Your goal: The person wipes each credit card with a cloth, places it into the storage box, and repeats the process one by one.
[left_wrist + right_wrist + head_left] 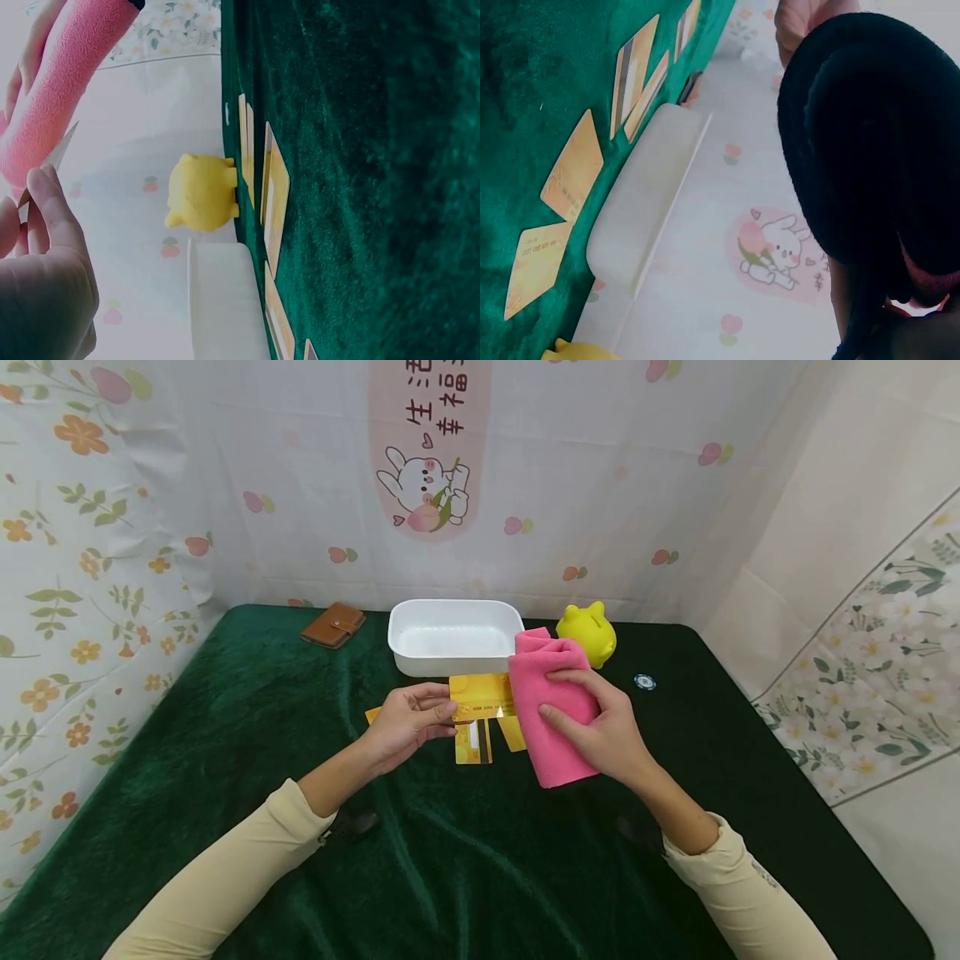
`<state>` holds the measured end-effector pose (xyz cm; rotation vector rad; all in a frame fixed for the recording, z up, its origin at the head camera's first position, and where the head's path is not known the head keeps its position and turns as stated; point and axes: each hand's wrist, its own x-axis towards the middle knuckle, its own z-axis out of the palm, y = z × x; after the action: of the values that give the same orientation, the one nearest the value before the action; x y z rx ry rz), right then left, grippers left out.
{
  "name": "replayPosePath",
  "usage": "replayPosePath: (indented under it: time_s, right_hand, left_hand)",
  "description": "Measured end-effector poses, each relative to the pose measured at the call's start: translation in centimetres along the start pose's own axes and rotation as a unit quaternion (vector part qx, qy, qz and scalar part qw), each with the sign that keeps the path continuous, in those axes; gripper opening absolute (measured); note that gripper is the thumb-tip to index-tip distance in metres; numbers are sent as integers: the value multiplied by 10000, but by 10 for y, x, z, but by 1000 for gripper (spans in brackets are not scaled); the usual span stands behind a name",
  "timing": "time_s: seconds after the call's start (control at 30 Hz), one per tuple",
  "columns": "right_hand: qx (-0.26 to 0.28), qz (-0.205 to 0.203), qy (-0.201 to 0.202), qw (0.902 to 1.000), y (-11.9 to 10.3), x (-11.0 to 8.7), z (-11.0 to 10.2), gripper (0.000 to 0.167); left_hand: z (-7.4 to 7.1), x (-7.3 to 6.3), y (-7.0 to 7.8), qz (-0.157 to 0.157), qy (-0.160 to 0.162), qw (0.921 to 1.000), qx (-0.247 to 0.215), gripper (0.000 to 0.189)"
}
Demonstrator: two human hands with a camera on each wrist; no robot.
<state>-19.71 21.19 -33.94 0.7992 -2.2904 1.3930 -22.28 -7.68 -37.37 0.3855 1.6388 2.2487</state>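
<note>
My left hand (405,727) pinches a yellow bank card (480,695) by its left end, raised above the table. A folded pink towel (553,760) is gripped in my right hand (611,735), fingers spread over its front. The towel overlaps the card's right end, hiding it. In the left wrist view the card's thin edge shows between thumb and fingers, against the towel. More yellow bank cards (635,79) lie on the green cloth below both hands. In the right wrist view the towel's near side looks dark and blocks most of the right hand.
Behind the hands stands a white plastic basin (457,664). A yellow piggy bank (587,635) sits to its right, with a poker chip (644,682) further right. At the back left lies a brown wallet (333,625). Printed curtains (300,485) border the table.
</note>
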Motion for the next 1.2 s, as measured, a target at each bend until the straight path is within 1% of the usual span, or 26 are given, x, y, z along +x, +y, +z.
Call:
replayPosePath:
  time_s: [0.17,0.27,0.4,0.53,0.8,1.2]
  right_hand:
    - [-138,-158,-58,9998,-1,2,6,42]
    - [-209,-177,-72,9996,0,3,8,42]
    - [-269,-225,-49,9994,-1,4,11,42]
    - [-298,-343,-3,9990,-2,5,13,41]
    - [-360,-487,20,9982,-1,6,19,41]
    - [-177,-654,-34,9977,-4,10,30,41]
  left_hand:
    - [1,-1,1,13,-92,9999,75,24]
    - [2,-1,1,55,-179,9998,73,22]
    - [3,-1,1,137,-315,9994,-23,18]
    - [3,0,2,208,-379,9990,-108,17]
    - [1,1,0,254,-436,9986,-160,17]
    - [3,1,1,303,-383,9988,-91,16]
